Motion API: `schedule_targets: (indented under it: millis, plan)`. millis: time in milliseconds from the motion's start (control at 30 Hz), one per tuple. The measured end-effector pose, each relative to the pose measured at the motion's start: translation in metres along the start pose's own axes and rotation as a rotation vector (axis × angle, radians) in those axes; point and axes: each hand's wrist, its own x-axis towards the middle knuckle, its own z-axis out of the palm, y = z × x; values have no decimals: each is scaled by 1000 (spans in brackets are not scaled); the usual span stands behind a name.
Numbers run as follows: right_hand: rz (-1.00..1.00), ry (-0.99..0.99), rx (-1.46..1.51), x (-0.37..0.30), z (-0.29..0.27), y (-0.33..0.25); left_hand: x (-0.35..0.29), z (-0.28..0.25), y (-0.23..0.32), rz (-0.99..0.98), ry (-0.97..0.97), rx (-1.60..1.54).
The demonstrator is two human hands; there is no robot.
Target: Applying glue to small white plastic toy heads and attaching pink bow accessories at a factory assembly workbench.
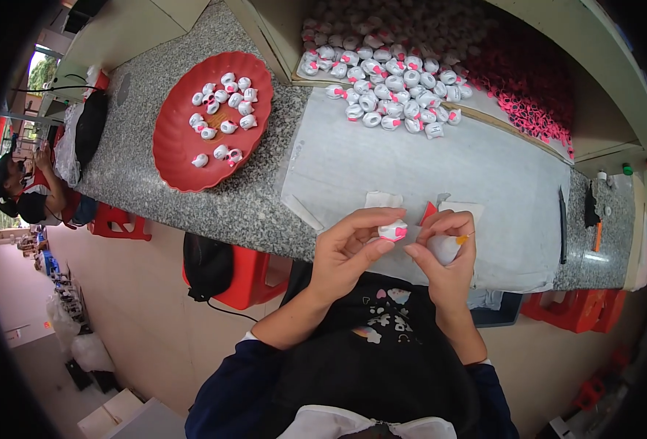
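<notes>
My left hand (349,245) pinches a small white figurine head (392,231) with a pink bow between thumb and fingers, above the near edge of the work mat (411,168). Close to its right, my right hand (448,252) is closed around a small translucent white bottle (446,250); a yellow-orange bit shows by the fingers. The bottle's pale end points toward the head, and I cannot tell if they touch. Behind my hands lie a red piece (429,212) and folded white cloths (384,199). A pile of similar white heads (393,91) covers the mat's far side.
A red scalloped dish (173,150) with several white heads stands on the speckled counter (137,164) at left. Small pink pieces (532,113) fill the shelf at far right. A black stick (563,227) lies on the right. Red stools (243,282) stand below; another person (34,194) sits far left.
</notes>
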Motion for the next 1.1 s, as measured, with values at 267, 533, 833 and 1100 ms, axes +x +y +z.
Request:
schedule_targets:
  millis: [267,533,833,1100]
  plan:
    - [183,-199,64,4,3,-10,-4,-9,-4,-27,-120,-91]
    - [250,-138,194,-2,-3,-5,-5,-6,1,-93,-112,-56]
    - [193,-126,91,-2,1,-8,-3,-10,-3,37,-143,200]
    - [278,-102,124,-7,2,-16,-6,-8,-3,19,-176,70]
